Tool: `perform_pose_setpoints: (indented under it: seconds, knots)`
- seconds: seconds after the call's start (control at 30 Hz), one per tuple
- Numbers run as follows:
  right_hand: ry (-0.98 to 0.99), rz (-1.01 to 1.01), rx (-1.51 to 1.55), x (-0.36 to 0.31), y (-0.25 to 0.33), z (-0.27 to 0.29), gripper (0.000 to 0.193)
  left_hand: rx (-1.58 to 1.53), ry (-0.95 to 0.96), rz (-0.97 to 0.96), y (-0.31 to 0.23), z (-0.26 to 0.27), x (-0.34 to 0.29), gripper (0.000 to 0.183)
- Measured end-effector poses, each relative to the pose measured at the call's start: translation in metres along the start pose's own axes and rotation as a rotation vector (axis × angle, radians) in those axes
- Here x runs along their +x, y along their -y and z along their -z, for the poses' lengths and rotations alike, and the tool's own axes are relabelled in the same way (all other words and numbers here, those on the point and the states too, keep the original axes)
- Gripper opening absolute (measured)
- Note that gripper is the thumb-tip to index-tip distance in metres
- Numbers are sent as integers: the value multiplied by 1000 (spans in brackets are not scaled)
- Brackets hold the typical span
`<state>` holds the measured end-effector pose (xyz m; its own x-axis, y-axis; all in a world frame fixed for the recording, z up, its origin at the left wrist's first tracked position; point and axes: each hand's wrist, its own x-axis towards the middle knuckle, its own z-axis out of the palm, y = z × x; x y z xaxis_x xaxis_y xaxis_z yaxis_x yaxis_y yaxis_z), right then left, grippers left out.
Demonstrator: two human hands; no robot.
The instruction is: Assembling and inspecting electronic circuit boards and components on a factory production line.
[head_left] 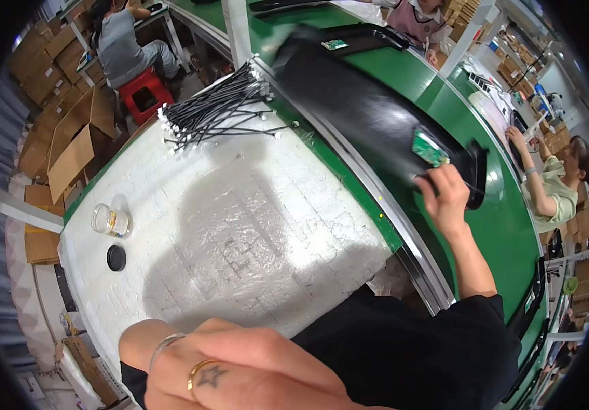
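My right hand [448,198] is over the green belt, its fingers curled and pinched at the lower edge of a small green circuit board [429,147]. The board is over a long, glossy black plastic panel [370,102], whose far left end is smeared by motion. Very near and large at the bottom is my left hand [247,365], with a bracelet, a gold band and a star tattoo. Its fingertips are hidden, so what it holds, if anything, does not show.
On the white-covered table [240,225] lie bundled black cables [219,102] with white connectors, a clear jar [108,221] and a black lid [116,258]. A metal rail [376,191] edges the belt. Beyond are a second circuit board [334,45] and several people; cardboard boxes [79,140] stand left.
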<state>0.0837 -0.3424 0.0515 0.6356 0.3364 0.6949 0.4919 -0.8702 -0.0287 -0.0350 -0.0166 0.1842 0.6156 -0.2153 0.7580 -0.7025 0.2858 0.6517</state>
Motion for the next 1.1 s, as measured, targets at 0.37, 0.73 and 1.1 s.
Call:
perform_pose_setpoints:
  seconds: [0.37,0.73,1.1]
  knots:
    - [327,-605,-695,-77,-158,-38,31,-175,-160,92,15,5,8,24]
    - [343,-503,115,139,-163,-241,37,113,-267,45,52,3,30,20]
    - [540,-1429,668,220,-354,-425,24,521,-281,-110,45,72,6,21]
